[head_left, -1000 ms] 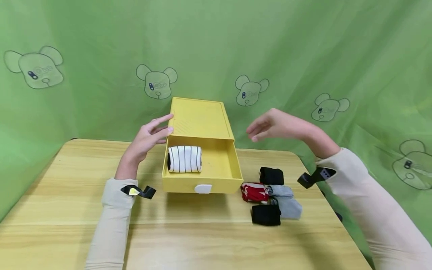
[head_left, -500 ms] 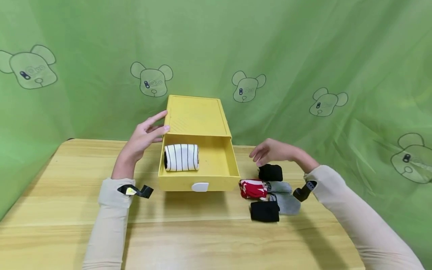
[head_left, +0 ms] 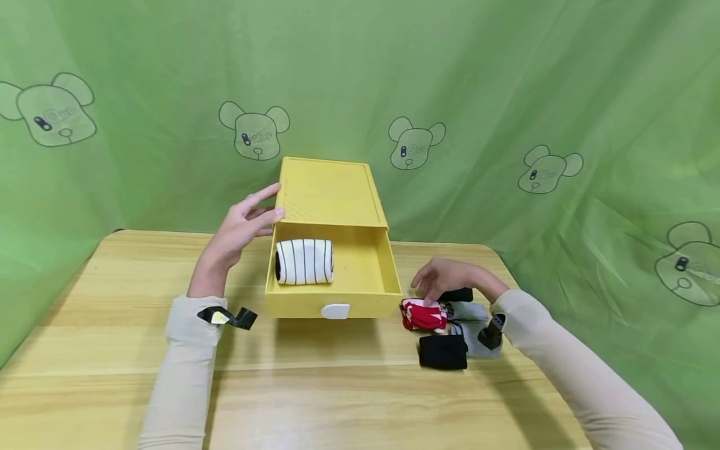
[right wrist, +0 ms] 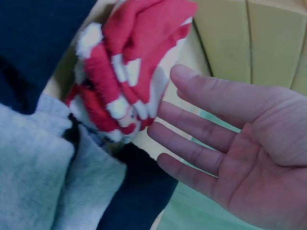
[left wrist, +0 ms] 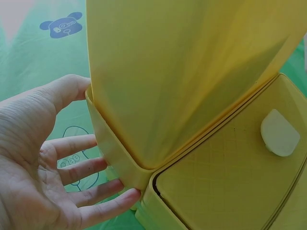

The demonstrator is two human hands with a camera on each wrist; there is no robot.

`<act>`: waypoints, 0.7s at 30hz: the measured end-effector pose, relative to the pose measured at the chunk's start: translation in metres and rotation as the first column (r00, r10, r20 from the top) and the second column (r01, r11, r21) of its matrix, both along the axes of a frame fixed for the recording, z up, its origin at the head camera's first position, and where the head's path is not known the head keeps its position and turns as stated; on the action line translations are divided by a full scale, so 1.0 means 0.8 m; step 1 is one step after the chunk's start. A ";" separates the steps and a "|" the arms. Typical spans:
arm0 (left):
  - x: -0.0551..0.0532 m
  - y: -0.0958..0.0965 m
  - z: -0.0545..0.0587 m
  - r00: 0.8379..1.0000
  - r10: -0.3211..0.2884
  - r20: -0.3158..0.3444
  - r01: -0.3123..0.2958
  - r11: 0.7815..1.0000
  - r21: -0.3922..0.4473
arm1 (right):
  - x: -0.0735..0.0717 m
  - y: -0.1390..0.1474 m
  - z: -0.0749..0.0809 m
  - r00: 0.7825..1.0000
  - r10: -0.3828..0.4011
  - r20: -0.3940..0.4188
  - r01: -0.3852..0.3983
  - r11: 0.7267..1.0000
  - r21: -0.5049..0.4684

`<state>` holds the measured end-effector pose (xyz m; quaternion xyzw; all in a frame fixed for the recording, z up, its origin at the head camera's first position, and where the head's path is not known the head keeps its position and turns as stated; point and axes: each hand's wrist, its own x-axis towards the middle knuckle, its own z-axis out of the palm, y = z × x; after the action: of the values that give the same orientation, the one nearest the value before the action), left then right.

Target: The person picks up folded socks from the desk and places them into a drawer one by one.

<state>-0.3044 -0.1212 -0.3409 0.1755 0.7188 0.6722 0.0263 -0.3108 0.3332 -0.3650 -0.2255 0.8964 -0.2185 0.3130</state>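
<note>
In the head view, a yellow drawer box stands on the table with its top drawer pulled out. My left hand touches the box's left side with spread fingers; the left wrist view shows the thumb at the upper edge. A rolled white sock with dark stripes lies in the drawer's left half. My right hand hovers over folded socks, thumb tip right at the red-and-white sock. In the right wrist view its fingers are loosely extended beside that sock, holding nothing.
Around the red sock lie grey socks, a black sock in front and another black one partly behind the right hand. A white handle marks a lower drawer front in the left wrist view. A green curtain hangs behind the table.
My right hand has come down from the air at the box's right to the red-and-white sock. The left hand stays at the box's side; the head view shifted slightly.
</note>
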 end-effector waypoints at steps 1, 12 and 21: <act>0.000 0.000 0.000 1.000 0.000 -0.001 0.000 1.000 0.001 | -0.001 0.000 -0.003 1.000 0.002 0.012 -0.002 1.000 0.004; -0.001 0.000 -0.001 1.000 0.005 0.003 -0.005 1.000 0.013 | 0.003 -0.006 -0.019 0.999 0.035 0.006 -0.035 0.998 0.043; -0.002 0.000 -0.002 1.000 0.005 0.001 -0.005 1.000 0.010 | 0.006 -0.007 -0.023 0.999 0.035 0.019 -0.035 0.999 0.014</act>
<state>-0.3057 -0.1213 -0.3421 0.1735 0.7157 0.6760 0.0243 -0.3057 0.3274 -0.3836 -0.2369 0.8909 -0.2086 0.3267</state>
